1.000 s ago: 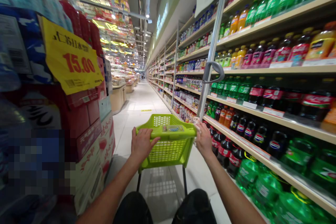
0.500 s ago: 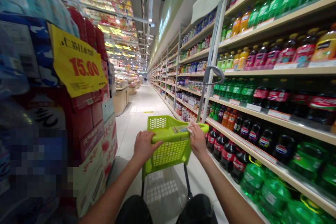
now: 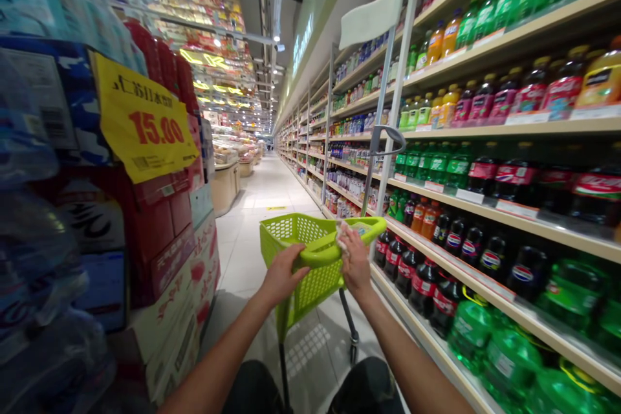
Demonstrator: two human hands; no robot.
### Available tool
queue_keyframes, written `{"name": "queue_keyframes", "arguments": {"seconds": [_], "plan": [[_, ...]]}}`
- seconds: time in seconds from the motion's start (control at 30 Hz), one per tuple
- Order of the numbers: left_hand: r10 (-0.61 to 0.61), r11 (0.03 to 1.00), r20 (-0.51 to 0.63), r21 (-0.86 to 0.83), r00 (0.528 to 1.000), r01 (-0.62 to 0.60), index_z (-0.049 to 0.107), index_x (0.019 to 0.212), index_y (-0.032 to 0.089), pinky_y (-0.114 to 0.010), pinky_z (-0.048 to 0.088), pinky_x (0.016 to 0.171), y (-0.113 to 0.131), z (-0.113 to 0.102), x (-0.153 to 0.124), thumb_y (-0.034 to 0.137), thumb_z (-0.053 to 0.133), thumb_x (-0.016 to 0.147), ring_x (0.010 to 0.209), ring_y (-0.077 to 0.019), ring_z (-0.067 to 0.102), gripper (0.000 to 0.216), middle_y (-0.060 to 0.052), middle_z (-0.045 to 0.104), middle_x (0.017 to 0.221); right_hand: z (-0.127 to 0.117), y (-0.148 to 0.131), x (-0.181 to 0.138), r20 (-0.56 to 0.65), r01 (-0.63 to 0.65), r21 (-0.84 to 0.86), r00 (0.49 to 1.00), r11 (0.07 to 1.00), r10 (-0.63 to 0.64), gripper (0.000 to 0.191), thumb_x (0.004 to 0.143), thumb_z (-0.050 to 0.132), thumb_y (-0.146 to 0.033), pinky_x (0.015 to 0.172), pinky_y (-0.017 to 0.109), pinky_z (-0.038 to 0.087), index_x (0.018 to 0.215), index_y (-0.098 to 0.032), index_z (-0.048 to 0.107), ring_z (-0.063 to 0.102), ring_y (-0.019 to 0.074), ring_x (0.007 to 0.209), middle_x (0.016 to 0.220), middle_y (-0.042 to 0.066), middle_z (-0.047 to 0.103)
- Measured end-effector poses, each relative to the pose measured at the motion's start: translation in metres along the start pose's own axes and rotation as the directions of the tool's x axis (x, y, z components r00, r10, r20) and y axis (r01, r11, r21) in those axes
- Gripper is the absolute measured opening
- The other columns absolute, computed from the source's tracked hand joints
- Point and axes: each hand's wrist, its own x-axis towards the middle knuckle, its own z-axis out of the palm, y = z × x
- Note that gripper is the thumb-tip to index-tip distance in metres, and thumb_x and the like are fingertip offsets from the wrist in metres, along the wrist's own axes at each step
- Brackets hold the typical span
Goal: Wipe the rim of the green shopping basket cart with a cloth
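Observation:
A lime-green shopping cart (image 3: 317, 288) with a perforated plastic basket stands right before my knees, turned at an angle. My left hand (image 3: 284, 275) is closed on the left end of its handle (image 3: 317, 253), the thumb on the near side. In my right hand (image 3: 355, 262) is a crumpled white wipe (image 3: 342, 237), pressed against the handle's middle. A label panel on the handle is partly covered by my right fingers. Inside the basket, I see only the mesh walls.
Shelves of bottled drinks (image 3: 514, 174) line the right side. A grey pole with a blank sign (image 3: 371, 16) and a loop rises beyond the cart. Stacked drink cartons (image 3: 165, 239) with a yellow price sign (image 3: 145, 119) crowd the left. A pale tiled aisle (image 3: 259, 187) runs ahead.
The cart has swivelled, its handle now slanting up to the right. My left hand has shifted right with it. My right hand and the wipe have moved slightly left.

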Motion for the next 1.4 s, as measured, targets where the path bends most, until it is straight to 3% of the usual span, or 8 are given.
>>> {"name": "queue_keyframes", "arguments": {"seconds": [0.17, 0.33, 0.47, 0.7, 0.9, 1.0, 1.2, 1.4], "plan": [[0.023, 0.998, 0.015, 0.061, 1.000, -0.024, 0.048, 0.116, 0.016, -0.041, 0.035, 0.099, 0.020, 0.019, 0.000, 0.020, 0.059, 0.068, 0.115, -0.0224, 0.046, 0.049, -0.010, 0.054, 0.122, -0.004, -0.026, -0.015, 0.103, 0.137, 0.080, 0.984, 0.987, -0.145, 0.035, 0.080, 0.039, -0.014, 0.102, 0.046, 0.031, 0.111, -0.019, 0.056, 0.031, 0.0208, 0.128, 0.128, 0.008, 0.049], [0.049, 0.997, 0.090, 0.056, 0.995, -0.054, 0.045, 0.121, 0.017, -0.039, 0.032, 0.101, 0.018, 0.020, 0.005, 0.023, 0.053, 0.073, 0.116, -0.0206, 0.045, 0.049, -0.009, 0.051, 0.126, -0.042, 0.018, 0.001, 0.080, -0.082, -0.011, 0.993, 0.997, 0.083, 0.030, 0.082, 0.039, -0.021, 0.098, 0.047, 0.035, 0.101, -0.019, 0.062, 0.046, 0.0218, 0.117, 0.120, 0.008, 0.056], [-0.086, 0.989, 0.191, 0.138, 0.978, 0.060, 0.040, 0.125, 0.012, -0.042, 0.026, 0.104, 0.008, 0.034, 0.011, 0.038, 0.049, 0.078, 0.127, -0.0240, 0.033, 0.055, -0.013, 0.039, 0.136, -0.055, 0.022, 0.006, 0.098, -0.121, -0.048, 0.987, 0.991, 0.126, 0.029, 0.082, 0.038, -0.020, 0.098, 0.044, 0.037, 0.098, -0.019, 0.063, 0.047, 0.0208, 0.116, 0.119, 0.008, 0.056], [-0.014, 0.985, 0.245, 0.169, 0.969, -0.028, 0.033, 0.129, 0.010, -0.039, 0.023, 0.105, 0.021, 0.056, 0.009, 0.033, 0.052, 0.075, 0.127, -0.0227, 0.032, 0.062, -0.013, 0.039, 0.136, -0.035, -0.022, -0.020, 0.191, 0.179, -0.257, 0.973, 0.950, -0.132, 0.034, 0.079, 0.038, -0.006, 0.103, 0.045, 0.027, 0.101, -0.018, 0.060, 0.034, 0.0205, 0.126, 0.125, 0.008, 0.053], [-0.125, 0.966, 0.339, 0.258, 0.933, 0.035, 0.032, 0.130, 0.017, -0.050, 0.020, 0.105, -0.004, 0.057, 0.009, 0.027, 0.049, 0.074, 0.128, -0.0232, 0.030, 0.060, -0.011, 0.036, 0.138, -0.056, 0.017, -0.020, 0.129, 0.114, -0.423, 0.990, 0.899, -0.064, 0.038, 0.079, 0.038, -0.005, 0.103, 0.050, 0.020, 0.108, -0.020, 0.057, 0.030, 0.0228, 0.128, 0.125, 0.009, 0.052], [-0.150, 0.951, 0.380, 0.308, 0.913, 0.028, 0.025, 0.134, 0.016, -0.053, 0.017, 0.105, -0.007, 0.071, 0.010, 0.027, 0.050, 0.071, 0.132, -0.0251, 0.021, 0.068, -0.011, 0.029, 0.142, -0.044, 0.031, -0.026, 0.066, 0.055, -0.438, 0.997, 0.897, -0.028, 0.038, 0.078, 0.037, -0.003, 0.101, 0.053, 0.024, 0.107, -0.017, 0.058, 0.028, 0.0243, 0.129, 0.125, 0.012, 0.052], [-0.143, 0.943, 0.407, 0.333, 0.902, -0.001, 0.020, 0.136, 0.017, -0.053, 0.020, 0.103, 0.000, 0.086, 0.009, 0.021, 0.046, 0.071, 0.133, -0.0230, 0.017, 0.070, -0.010, 0.020, 0.145, -0.010, 0.044, -0.046, 0.292, 0.308, -0.218, 0.926, 0.926, -0.240, 0.031, 0.084, 0.039, -0.007, 0.097, 0.043, 0.038, 0.101, -0.021, 0.061, 0.039, 0.0175, 0.124, 0.116, 0.007, 0.060], [-0.171, 0.941, 0.439, 0.339, 0.882, 0.014, 0.018, 0.137, 0.013, -0.051, 0.017, 0.105, -0.005, 0.084, 0.007, 0.021, 0.046, 0.069, 0.134, -0.0219, 0.013, 0.074, -0.010, 0.017, 0.146, -0.073, 0.095, -0.020, -0.043, 0.040, -0.397, 0.997, 0.917, -0.062, 0.036, 0.083, 0.036, -0.008, 0.102, 0.053, 0.029, 0.110, -0.017, 0.058, 0.028, 0.0221, 0.129, 0.126, 0.011, 0.051]]}}
